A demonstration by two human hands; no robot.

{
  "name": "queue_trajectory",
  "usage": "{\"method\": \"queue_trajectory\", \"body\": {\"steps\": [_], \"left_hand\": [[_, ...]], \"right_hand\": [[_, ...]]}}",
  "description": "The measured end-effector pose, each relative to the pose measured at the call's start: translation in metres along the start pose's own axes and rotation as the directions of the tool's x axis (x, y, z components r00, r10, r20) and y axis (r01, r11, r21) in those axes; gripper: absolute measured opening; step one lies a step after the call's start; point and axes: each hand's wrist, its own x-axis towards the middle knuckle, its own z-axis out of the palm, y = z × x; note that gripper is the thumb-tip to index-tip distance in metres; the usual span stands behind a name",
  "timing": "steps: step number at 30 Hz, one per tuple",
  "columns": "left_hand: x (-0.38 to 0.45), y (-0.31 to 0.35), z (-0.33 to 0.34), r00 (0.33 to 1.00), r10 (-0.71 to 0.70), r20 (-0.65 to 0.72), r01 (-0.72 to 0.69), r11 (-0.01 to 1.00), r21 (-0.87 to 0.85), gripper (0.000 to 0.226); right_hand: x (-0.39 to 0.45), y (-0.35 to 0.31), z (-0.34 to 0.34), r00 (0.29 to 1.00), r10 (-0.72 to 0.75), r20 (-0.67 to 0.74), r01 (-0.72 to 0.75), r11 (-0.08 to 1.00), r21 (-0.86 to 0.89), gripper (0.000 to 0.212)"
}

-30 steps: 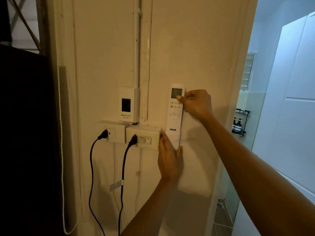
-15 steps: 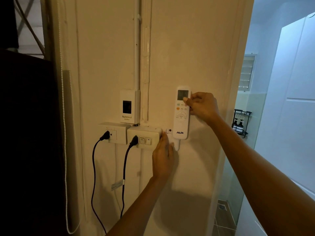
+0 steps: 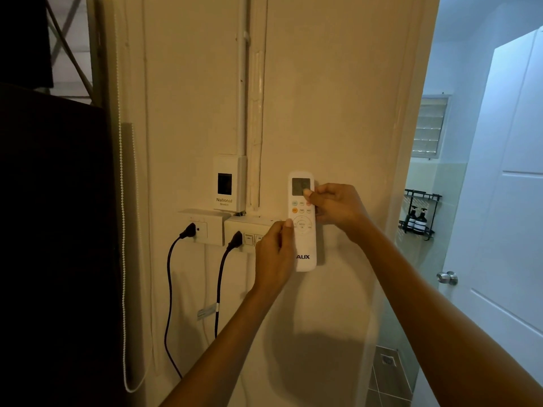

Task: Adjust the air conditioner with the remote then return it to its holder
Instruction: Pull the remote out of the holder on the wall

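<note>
White AUX remote (image 3: pixel 302 230) upright against cream wall (image 3: pixel 338 98), right hand (image 3: pixel 338 208) pinching its upper right edge, thumb on the screen's lower corner, left hand (image 3: pixel 274 257) curled round its left edge, just right of switch box (image 3: pixel 249 227), holder hidden.

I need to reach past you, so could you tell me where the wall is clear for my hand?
Bare above the remote, right of the conduit, and below both hands. Crowded left: breaker box, sockets, plugs.
</note>
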Motion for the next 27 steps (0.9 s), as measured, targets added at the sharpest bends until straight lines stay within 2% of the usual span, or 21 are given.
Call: {"method": "queue_trajectory", "body": {"steps": [7, 11, 16, 24, 27], "left_hand": [[-0.02, 0.023, -0.017, 0.997, -0.011, 0.071, 0.011, 1.0, -0.001, 0.013], [-0.035, 0.033, -0.022, 0.999, -0.037, 0.022, 0.037, 0.999, -0.029, 0.013], [-0.054, 0.042, -0.031, 0.999, -0.027, -0.026, 0.027, 1.0, 0.01, 0.021], [-0.092, 0.054, -0.052, 0.995, -0.018, -0.094, 0.028, 0.994, 0.107, 0.025], [-0.104, 0.062, -0.064, 0.992, 0.002, -0.124, 0.015, 0.991, 0.136, 0.024]], "right_hand": [[-0.028, -0.016, -0.001, 0.996, -0.03, 0.083, 0.022, 0.995, 0.1, 0.013], [-0.046, -0.021, 0.002, 0.991, -0.045, 0.125, 0.026, 0.988, 0.15, 0.028], [-0.069, -0.023, 0.007, 0.988, -0.066, 0.143, 0.038, 0.981, 0.19, 0.031], [-0.119, -0.017, 0.028, 0.98, -0.136, 0.143, 0.123, 0.988, 0.095, 0.025], [-0.144, -0.013, 0.039, 0.974, -0.168, 0.149, 0.145, 0.977, 0.157, 0.018]]}}
